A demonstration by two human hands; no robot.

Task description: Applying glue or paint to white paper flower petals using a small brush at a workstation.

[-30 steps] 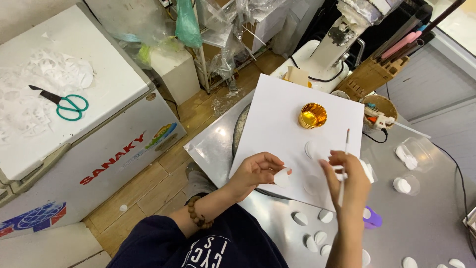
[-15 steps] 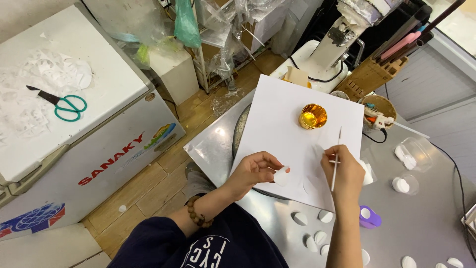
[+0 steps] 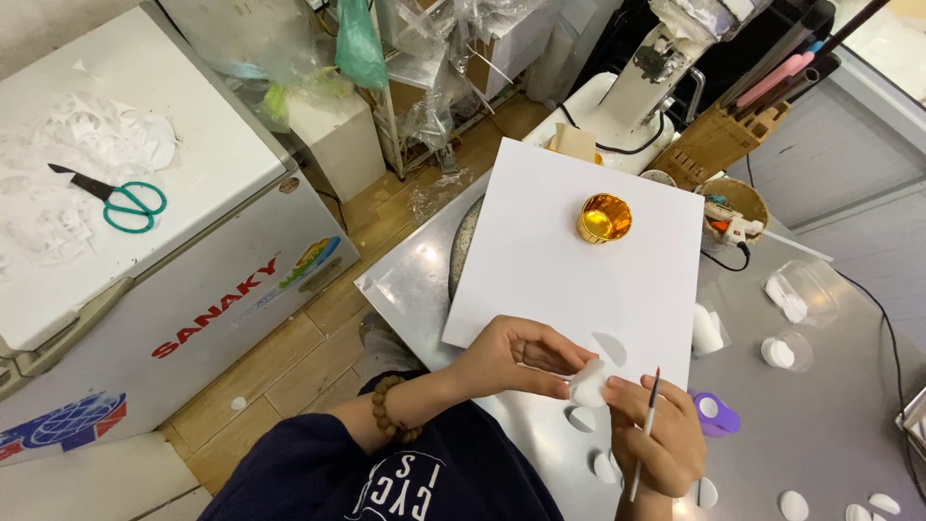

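Note:
My left hand (image 3: 516, 357) and my right hand (image 3: 656, 434) meet at the near edge of a large white board (image 3: 569, 260). Between the fingertips of both hands is a small white paper round (image 3: 586, 386). A thin paintbrush (image 3: 646, 434) with a red ferrule also stands upright in my right hand. A shiny gold foil cup (image 3: 604, 217) stands far up on the board. Another white round (image 3: 608, 347) lies on the board just past my fingers. More white rounds (image 3: 603, 468) lie on the steel table near my right wrist.
A purple hole punch (image 3: 716, 413) sits right of my right hand. Clear cups with white pieces (image 3: 789, 294) and a glue gun in a basket (image 3: 728, 217) stand at the right. A white chest freezer (image 3: 145, 241) with green-handled scissors (image 3: 125, 201) is at the left.
Both hands have pulled back toward me off the board. The right hand has dropped lower with the brush, and the two hands now pinch a white round together.

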